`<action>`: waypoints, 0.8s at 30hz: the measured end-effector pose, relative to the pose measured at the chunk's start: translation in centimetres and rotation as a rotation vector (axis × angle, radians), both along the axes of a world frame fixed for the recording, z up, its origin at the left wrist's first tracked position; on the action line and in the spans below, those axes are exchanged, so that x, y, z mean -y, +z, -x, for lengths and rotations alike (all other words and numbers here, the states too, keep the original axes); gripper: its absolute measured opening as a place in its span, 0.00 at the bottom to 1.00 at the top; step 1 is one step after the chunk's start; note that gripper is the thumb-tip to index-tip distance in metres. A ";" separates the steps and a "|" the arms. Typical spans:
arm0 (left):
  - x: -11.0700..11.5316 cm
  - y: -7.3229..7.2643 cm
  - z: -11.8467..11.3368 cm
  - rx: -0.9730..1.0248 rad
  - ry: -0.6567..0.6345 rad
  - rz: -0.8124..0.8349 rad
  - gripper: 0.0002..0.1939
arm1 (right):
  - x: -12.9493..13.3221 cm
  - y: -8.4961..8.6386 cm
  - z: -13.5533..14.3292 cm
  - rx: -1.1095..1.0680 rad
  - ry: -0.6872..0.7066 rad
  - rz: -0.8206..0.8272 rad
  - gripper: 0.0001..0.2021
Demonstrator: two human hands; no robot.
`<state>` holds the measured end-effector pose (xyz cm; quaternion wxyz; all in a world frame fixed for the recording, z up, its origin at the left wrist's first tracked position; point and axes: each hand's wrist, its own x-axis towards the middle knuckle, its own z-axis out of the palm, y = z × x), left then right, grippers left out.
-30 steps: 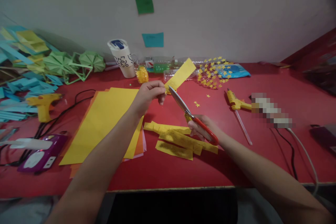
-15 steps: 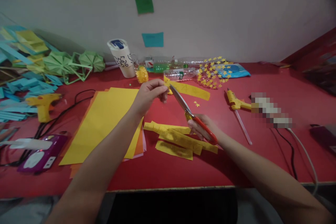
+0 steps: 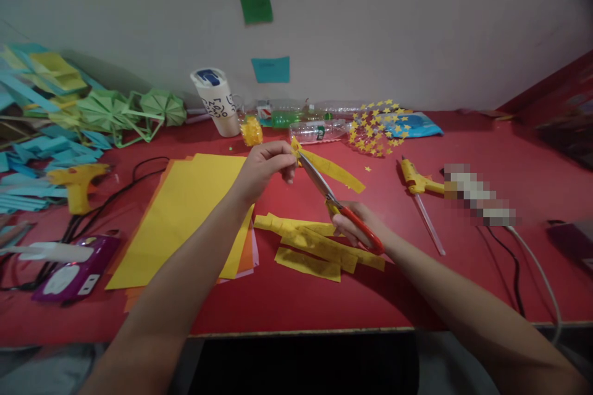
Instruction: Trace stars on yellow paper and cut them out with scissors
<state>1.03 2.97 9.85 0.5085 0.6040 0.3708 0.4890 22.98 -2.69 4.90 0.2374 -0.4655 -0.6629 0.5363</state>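
My left hand (image 3: 272, 163) is closed in a pinch on the end of a yellow paper strip (image 3: 333, 168), whose free end slants down to the right. In my right hand (image 3: 354, 222) is a pair of scissors (image 3: 319, 180) with red handles, its blade tips at the strip's upper end beside my left fingertips. The blades look nearly closed. More yellow strips (image 3: 308, 265) lie in a loose pile below the scissors. A small yellow star (image 3: 367, 168) rests on the table to the right of the held strip.
Yellow sheets (image 3: 185, 216) lie left on the red table (image 3: 287, 311). Behind stand a cup (image 3: 217, 105), clear bottles (image 3: 315, 131) and a star-covered piece (image 3: 377, 129). Glue guns sit left (image 3: 78, 185) and right (image 3: 417, 180), with cables nearby. Blue folded papers (image 3: 50, 145) fill the far left.
The held strip's free end has swung down and slightly left. It now covers part of the spot where small stars lay, and one star shows further right. Both hands stay nearly in place.
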 end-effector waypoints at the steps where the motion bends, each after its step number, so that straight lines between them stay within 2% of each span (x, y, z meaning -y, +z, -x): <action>1: 0.0 0.0 0.0 -0.003 -0.003 -0.001 0.06 | 0.0 0.0 0.0 -0.003 0.003 -0.001 0.23; 8: -0.1 -0.1 0.1 0.005 -0.017 0.014 0.06 | -0.1 0.3 0.0 -0.016 0.027 -0.010 0.26; 15: 0.1 0.1 0.1 -0.008 -0.012 0.026 0.06 | -0.1 0.2 0.2 -0.072 0.000 0.078 0.29; 24: -0.1 0.1 0.3 -0.014 -0.030 0.028 0.06 | -0.2 -0.2 0.0 -0.071 0.007 0.092 0.27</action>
